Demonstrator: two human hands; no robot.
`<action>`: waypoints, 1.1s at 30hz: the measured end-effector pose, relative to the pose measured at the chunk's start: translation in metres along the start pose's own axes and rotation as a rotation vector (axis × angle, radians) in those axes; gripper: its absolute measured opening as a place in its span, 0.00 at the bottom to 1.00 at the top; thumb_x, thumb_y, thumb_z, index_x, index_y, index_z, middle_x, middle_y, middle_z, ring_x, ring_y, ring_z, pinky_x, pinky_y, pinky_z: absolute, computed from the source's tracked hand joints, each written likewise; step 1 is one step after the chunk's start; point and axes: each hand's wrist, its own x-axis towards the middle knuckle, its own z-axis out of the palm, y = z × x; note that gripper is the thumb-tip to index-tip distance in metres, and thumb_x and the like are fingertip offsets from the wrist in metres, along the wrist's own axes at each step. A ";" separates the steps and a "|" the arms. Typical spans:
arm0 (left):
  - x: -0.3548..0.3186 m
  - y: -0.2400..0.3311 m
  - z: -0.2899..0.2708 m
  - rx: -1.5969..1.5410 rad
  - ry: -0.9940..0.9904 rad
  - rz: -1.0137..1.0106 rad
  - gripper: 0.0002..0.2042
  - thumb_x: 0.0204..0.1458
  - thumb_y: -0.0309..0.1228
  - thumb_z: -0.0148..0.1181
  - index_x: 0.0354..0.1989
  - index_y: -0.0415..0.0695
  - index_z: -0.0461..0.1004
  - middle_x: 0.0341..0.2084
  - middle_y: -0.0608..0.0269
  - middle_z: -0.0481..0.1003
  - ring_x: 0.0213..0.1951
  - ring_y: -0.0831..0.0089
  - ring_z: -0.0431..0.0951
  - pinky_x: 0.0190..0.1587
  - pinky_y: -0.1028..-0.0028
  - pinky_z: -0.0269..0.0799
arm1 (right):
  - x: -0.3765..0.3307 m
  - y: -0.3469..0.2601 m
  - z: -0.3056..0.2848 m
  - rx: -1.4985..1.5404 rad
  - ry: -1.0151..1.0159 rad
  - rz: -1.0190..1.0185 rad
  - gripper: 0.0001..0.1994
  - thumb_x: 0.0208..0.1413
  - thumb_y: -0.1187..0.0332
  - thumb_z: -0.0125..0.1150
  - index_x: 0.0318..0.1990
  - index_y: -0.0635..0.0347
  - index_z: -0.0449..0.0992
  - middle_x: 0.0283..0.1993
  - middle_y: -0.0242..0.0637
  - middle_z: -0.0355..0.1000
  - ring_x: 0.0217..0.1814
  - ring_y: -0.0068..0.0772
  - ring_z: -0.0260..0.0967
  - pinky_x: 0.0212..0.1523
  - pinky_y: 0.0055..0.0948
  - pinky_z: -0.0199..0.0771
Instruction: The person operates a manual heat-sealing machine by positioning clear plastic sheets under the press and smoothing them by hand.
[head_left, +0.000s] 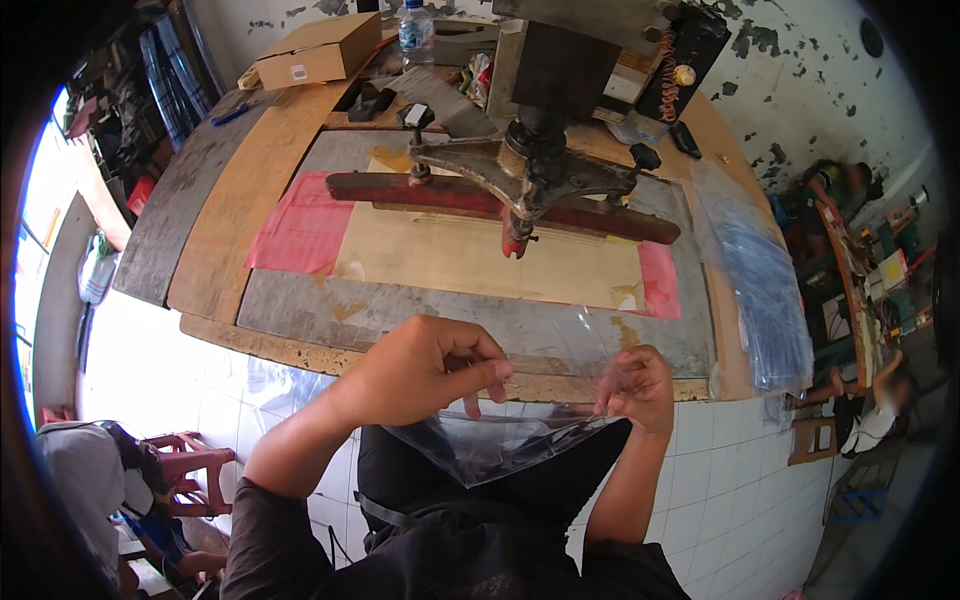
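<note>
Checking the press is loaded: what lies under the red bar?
Under the red bar lies a tan sheet over pink sheets. The strip directly beneath it is hidden.

Bright left daylight; perhaps blurred rim

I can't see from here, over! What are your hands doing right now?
Left hand and right hand both pinching a clear plastic bag, held at the worktable's near edge. Press arm parked over the table, apart from the hands. Nothing between them.
</note>
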 end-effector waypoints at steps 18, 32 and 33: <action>0.000 -0.008 -0.008 -0.123 0.056 -0.046 0.08 0.64 0.26 0.70 0.40 0.32 0.80 0.32 0.56 0.86 0.29 0.76 0.86 0.32 0.78 0.81 | 0.003 0.002 0.003 -0.066 0.024 -0.031 0.28 0.50 0.79 0.80 0.58 0.65 0.73 0.35 0.40 0.74 0.25 0.31 0.78 0.22 0.28 0.79; 0.000 -0.015 -0.021 -0.129 -0.009 -0.052 0.13 0.72 0.31 0.56 0.50 0.33 0.81 0.38 0.57 0.88 0.30 0.76 0.88 0.27 0.80 0.74 | 0.003 0.002 0.000 -0.050 0.022 -0.038 0.28 0.51 0.78 0.80 0.59 0.62 0.74 0.35 0.45 0.80 0.29 0.34 0.82 0.24 0.26 0.79; 0.000 -0.016 -0.021 -0.129 -0.018 -0.052 0.13 0.72 0.32 0.56 0.51 0.33 0.81 0.38 0.57 0.88 0.30 0.75 0.88 0.27 0.80 0.74 | 0.003 0.001 0.001 -0.049 0.026 -0.041 0.27 0.51 0.78 0.80 0.58 0.62 0.74 0.34 0.45 0.80 0.29 0.34 0.82 0.24 0.25 0.78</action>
